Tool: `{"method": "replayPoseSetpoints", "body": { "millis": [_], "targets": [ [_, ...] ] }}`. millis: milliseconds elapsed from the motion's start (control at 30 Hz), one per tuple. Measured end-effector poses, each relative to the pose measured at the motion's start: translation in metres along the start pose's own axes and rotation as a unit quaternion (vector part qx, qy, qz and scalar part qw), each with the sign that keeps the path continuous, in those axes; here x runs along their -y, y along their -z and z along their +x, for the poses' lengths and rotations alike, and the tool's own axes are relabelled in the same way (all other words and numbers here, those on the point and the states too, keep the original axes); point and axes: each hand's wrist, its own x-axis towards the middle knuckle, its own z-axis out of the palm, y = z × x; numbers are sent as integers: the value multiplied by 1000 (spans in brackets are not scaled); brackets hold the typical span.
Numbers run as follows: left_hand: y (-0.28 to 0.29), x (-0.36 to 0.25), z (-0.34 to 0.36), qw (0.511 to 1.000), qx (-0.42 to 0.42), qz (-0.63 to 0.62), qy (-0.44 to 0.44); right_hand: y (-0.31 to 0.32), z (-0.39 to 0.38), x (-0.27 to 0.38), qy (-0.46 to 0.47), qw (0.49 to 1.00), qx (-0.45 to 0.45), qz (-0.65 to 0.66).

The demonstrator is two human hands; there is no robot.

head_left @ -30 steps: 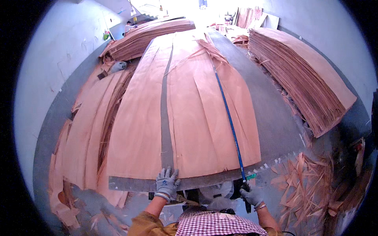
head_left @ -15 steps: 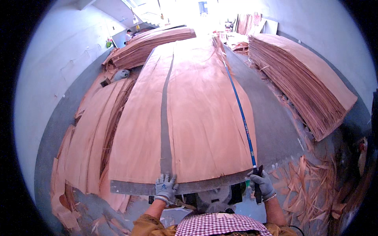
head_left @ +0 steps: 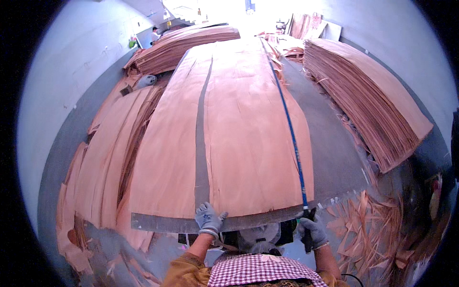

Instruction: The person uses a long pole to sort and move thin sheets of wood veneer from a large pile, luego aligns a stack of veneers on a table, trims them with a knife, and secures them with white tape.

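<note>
A large pinkish-brown wood veneer sheet (head_left: 253, 143) lies on a dark grey table (head_left: 334, 158). To its left, past a long narrow gap showing grey, lies a narrower veneer piece (head_left: 165, 167). My left hand (head_left: 209, 219), in a grey glove, rests open with spread fingers at the near end of that gap, touching the sheet's near edge. My right hand (head_left: 313, 232), also gloved, is closed around the black handle of a long blue pole (head_left: 292, 131). The pole reaches away along the sheet's right side to its far end.
Tall veneer stacks stand at the right (head_left: 363, 100) and far left (head_left: 186, 45). More veneer pieces (head_left: 105, 158) lie at the left. Torn veneer scraps (head_left: 368, 229) cover the floor at the right. A person (head_left: 155, 35) is by the far left stack.
My left hand has shifted slightly right along the near edge. The pole's far part now lies left of the ragged veneer strips at the far end. My view has tilted slightly.
</note>
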Motion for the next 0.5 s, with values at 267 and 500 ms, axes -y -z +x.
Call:
{"method": "replayPoseSetpoints", "body": {
  "millis": [267,500],
  "targets": [
    [-80,44,25,930,34,-365,1,-61,78,-12,-1,987,95,-129],
    [-69,78,41,903,80,-416,73,-57,112,-46,108,911,206,-339]
  ]
}}
